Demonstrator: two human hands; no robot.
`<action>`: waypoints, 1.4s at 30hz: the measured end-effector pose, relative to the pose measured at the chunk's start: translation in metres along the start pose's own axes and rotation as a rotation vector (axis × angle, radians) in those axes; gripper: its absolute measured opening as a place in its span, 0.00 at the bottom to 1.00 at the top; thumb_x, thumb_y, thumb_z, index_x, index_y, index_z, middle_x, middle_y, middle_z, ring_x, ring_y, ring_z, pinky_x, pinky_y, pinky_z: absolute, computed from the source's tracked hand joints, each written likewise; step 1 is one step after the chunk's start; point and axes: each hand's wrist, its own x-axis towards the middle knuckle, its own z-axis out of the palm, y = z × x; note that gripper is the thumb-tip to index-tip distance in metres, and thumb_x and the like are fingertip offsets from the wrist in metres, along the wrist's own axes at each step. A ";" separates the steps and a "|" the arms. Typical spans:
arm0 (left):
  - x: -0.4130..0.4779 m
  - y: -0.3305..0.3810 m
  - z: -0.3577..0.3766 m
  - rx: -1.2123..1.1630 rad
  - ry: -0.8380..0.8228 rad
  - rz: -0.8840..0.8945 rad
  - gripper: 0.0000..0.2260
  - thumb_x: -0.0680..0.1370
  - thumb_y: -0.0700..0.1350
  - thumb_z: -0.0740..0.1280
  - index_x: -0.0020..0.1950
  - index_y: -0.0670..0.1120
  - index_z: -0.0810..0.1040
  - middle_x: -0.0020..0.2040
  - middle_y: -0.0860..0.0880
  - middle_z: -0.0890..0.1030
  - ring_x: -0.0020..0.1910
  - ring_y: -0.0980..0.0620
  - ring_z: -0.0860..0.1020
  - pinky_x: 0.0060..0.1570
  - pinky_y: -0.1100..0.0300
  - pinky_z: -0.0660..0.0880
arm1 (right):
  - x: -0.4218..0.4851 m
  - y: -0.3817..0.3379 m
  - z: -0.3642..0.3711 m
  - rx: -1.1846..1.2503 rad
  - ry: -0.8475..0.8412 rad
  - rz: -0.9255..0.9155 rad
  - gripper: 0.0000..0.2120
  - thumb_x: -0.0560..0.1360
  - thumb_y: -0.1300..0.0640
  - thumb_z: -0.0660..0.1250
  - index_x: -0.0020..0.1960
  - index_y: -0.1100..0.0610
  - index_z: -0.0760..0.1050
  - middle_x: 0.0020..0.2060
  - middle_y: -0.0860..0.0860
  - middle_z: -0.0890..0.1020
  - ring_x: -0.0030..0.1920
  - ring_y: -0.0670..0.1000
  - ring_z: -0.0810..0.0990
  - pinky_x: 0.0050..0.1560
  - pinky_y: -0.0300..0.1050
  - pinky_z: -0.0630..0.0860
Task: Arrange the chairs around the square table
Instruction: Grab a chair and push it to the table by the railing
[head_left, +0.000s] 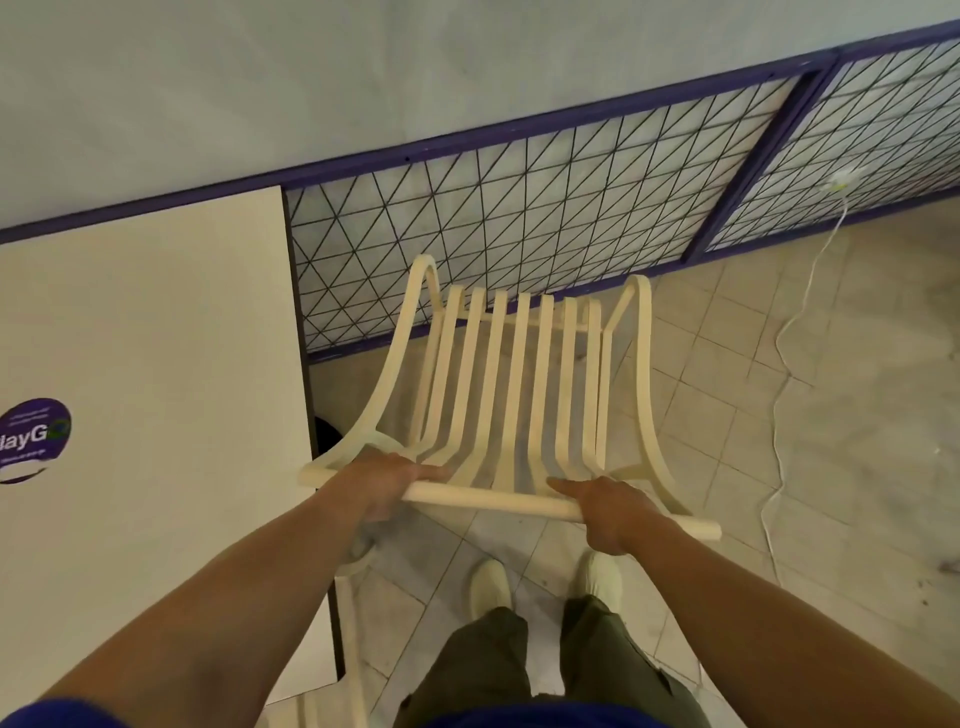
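While both hands grip its top rail, chair (519, 374) sits beside table (156, 338).

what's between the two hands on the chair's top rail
In the head view, only a bare stretch of the cream chair's top rail runs between the left hand and the right hand; slats drop away behind it.
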 end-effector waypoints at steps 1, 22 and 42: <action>0.000 0.000 0.000 -0.013 0.003 -0.006 0.38 0.80 0.35 0.64 0.75 0.74 0.57 0.64 0.46 0.73 0.54 0.47 0.76 0.53 0.57 0.70 | 0.000 0.001 -0.001 0.008 0.002 -0.014 0.39 0.76 0.62 0.67 0.78 0.37 0.54 0.61 0.51 0.76 0.56 0.53 0.78 0.58 0.49 0.77; -0.019 0.107 0.020 -0.154 0.049 -0.119 0.38 0.80 0.34 0.63 0.76 0.71 0.57 0.68 0.46 0.74 0.61 0.44 0.77 0.59 0.54 0.72 | -0.018 0.090 -0.022 -0.133 -0.021 -0.167 0.36 0.77 0.62 0.66 0.76 0.34 0.57 0.67 0.51 0.74 0.62 0.54 0.76 0.64 0.51 0.73; 0.002 0.257 0.084 -0.519 0.245 -0.413 0.37 0.80 0.34 0.63 0.76 0.71 0.57 0.67 0.49 0.75 0.57 0.47 0.79 0.57 0.53 0.77 | 0.010 0.170 -0.093 -0.555 -0.060 -0.388 0.36 0.77 0.63 0.67 0.75 0.34 0.61 0.64 0.49 0.77 0.60 0.54 0.79 0.62 0.51 0.76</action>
